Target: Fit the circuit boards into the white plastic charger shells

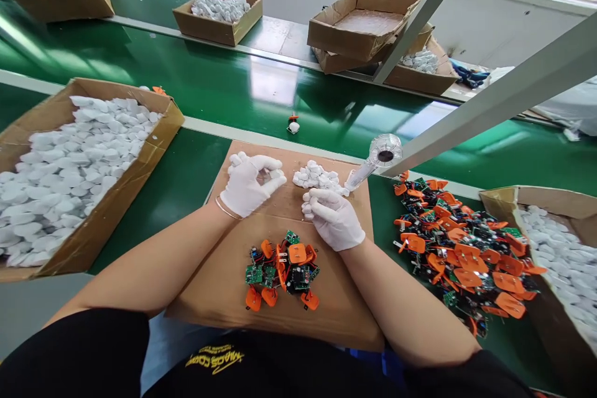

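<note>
My left hand (249, 183), in a white glove, is over the left part of a cardboard sheet (209, 286). Its thumb and forefinger curve towards each other in a pinch; white on white hides what is between them. My right hand (334, 216), gloved too, has its fingers drawn together just in front of a small pile of white plastic pieces (317, 175). Whether its fingertips grip one of those pieces is unclear. Nearer my body lies a cluster of green circuit boards with orange plug covers (282, 270) and wires.
A clear handheld fan (385, 152) stands behind the pile. Many orange-and-green assemblies (466, 258) are heaped at right. Boxes of white pieces flank me, left (153, 143) and right (501, 205). One assembly (293, 124) sits on the green belt (224, 87). A metal post slants at right.
</note>
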{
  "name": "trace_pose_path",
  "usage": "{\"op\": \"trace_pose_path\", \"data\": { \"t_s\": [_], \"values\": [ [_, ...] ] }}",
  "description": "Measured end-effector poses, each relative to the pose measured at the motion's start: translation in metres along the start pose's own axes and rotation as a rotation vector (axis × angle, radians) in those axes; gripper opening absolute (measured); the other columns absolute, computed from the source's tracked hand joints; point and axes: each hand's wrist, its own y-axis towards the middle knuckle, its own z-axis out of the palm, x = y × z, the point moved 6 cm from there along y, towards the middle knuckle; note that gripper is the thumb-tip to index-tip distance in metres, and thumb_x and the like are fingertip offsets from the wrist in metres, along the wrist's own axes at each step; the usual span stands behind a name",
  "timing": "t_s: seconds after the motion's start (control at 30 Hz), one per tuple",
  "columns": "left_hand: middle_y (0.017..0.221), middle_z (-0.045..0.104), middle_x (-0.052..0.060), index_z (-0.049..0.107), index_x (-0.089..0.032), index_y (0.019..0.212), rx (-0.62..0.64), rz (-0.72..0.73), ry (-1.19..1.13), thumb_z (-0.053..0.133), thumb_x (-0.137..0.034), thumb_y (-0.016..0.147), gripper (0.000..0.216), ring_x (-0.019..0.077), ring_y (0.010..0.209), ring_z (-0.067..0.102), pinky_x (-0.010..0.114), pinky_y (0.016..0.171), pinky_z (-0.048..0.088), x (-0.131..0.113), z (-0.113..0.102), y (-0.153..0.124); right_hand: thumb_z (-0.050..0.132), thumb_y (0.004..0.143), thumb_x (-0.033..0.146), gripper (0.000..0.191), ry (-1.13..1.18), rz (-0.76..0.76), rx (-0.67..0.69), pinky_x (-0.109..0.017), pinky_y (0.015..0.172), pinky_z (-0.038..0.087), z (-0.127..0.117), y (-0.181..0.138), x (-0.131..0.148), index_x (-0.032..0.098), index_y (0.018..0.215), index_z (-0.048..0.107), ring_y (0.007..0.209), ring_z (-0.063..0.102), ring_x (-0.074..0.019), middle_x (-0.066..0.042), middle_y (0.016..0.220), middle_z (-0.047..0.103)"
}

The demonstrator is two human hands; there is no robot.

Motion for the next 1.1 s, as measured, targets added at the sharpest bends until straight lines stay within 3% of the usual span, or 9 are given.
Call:
{"op": "trace_pose_path", "data": {
  "t_s": [0.13, 0.27, 0.43, 0.57, 0.63, 0.77, 0.83, 1.0, 1.1],
  "values": [
    [0.089, 0.071, 0.003, 0.064, -0.018, 0.101, 0.070, -0.215, -0.434, 0.069, -0.034, 0.077, 0.030, 0.0152, 0.079, 0.066, 0.033, 0.080, 0.055, 0.006, 0.020, -0.003, 0.087, 0.068, 0.029, 0.031, -0.128, -0.177, -0.094, -0.032, 0.063, 0.059, -0.007, 0.000, 0.002, 0.022, 0.094, 0.072, 0.068, 0.071, -0.0157, -0.002, 0.084, 0.075],
    [0.080, 0.073, 0.004, 0.066, -0.016, 0.091, 0.226, -0.314, -0.561, 0.070, -0.032, 0.074, 0.023, 0.0174, 0.078, 0.068, 0.034, 0.081, 0.056, 0.009, 0.033, 0.003, 0.085, 0.069, 0.029, 0.033, -0.264, -0.249, -0.098, -0.039, 0.080, 0.060, -0.002, -0.003, 0.003, 0.020, 0.098, 0.072, 0.089, 0.074, -0.0218, -0.005, 0.088, 0.075],
    [0.075, 0.070, 0.005, 0.065, -0.016, 0.083, 0.301, -0.355, -0.661, 0.062, -0.024, 0.072, 0.014, 0.0164, 0.068, 0.065, 0.032, 0.066, 0.053, 0.011, 0.041, 0.001, 0.087, 0.066, 0.034, 0.034, -0.333, -0.362, -0.282, -0.034, 0.062, 0.057, -0.008, -0.010, 0.012, 0.021, 0.092, 0.069, 0.068, 0.070, -0.0164, -0.003, 0.085, 0.073],
    [0.059, 0.060, 0.003, 0.065, -0.016, 0.075, 0.366, -0.231, -0.375, 0.048, -0.024, 0.081, 0.020, 0.0162, 0.055, 0.056, 0.031, 0.056, 0.045, 0.004, 0.040, -0.003, 0.084, 0.068, 0.035, 0.030, -0.361, -0.392, -0.371, -0.031, 0.057, 0.054, -0.017, -0.010, 0.015, 0.021, 0.091, 0.070, 0.060, 0.063, -0.0123, -0.002, 0.086, 0.072],
    [0.067, 0.061, 0.004, 0.069, -0.017, 0.080, 0.369, -0.098, -0.192, 0.056, -0.031, 0.081, 0.020, 0.0192, 0.067, 0.059, 0.032, 0.064, 0.047, -0.005, 0.040, -0.006, 0.083, 0.070, 0.034, 0.028, -0.366, -0.409, -0.385, -0.031, 0.058, 0.053, -0.020, -0.009, 0.015, 0.022, 0.093, 0.071, 0.061, 0.062, -0.0119, -0.003, 0.090, 0.073],
    [0.099, 0.062, 0.007, 0.070, -0.026, 0.113, 0.456, 0.183, 0.200, 0.068, -0.035, 0.079, 0.035, 0.0215, 0.082, 0.061, 0.032, 0.074, 0.046, -0.020, 0.054, -0.014, 0.080, 0.074, 0.032, 0.025, -0.405, -0.383, -0.367, -0.031, 0.061, 0.053, -0.022, -0.005, 0.011, 0.022, 0.095, 0.072, 0.062, 0.062, -0.0129, -0.002, 0.084, 0.072],
    [0.103, 0.061, 0.008, 0.072, -0.025, 0.106, 0.494, 0.222, 0.339, 0.061, -0.034, 0.086, 0.024, 0.0200, 0.079, 0.060, 0.031, 0.070, 0.045, -0.019, 0.060, -0.014, 0.079, 0.075, 0.032, 0.024, -0.419, -0.363, -0.356, -0.033, 0.065, 0.055, -0.022, -0.003, 0.009, 0.021, 0.095, 0.071, 0.064, 0.063, -0.0135, -0.002, 0.085, 0.072],
    [0.103, 0.064, 0.009, 0.071, -0.019, 0.098, 0.435, 0.252, 0.335, 0.047, -0.036, 0.096, 0.029, 0.0209, 0.084, 0.062, 0.031, 0.070, 0.044, -0.018, 0.055, -0.008, 0.079, 0.077, 0.033, 0.025, -0.422, -0.395, -0.306, -0.039, 0.079, 0.060, -0.014, -0.008, 0.008, 0.022, 0.097, 0.070, 0.072, 0.071, -0.0167, -0.003, 0.092, 0.074],
    [0.091, 0.067, 0.009, 0.068, -0.016, 0.089, 0.395, 0.213, 0.222, 0.045, -0.036, 0.096, 0.031, 0.0222, 0.086, 0.063, 0.033, 0.076, 0.046, -0.018, 0.049, -0.006, 0.079, 0.078, 0.033, 0.025, -0.418, -0.417, -0.258, -0.042, 0.084, 0.061, -0.006, -0.012, 0.010, 0.022, 0.098, 0.069, 0.078, 0.074, -0.0187, -0.004, 0.095, 0.074]
  ]
}}
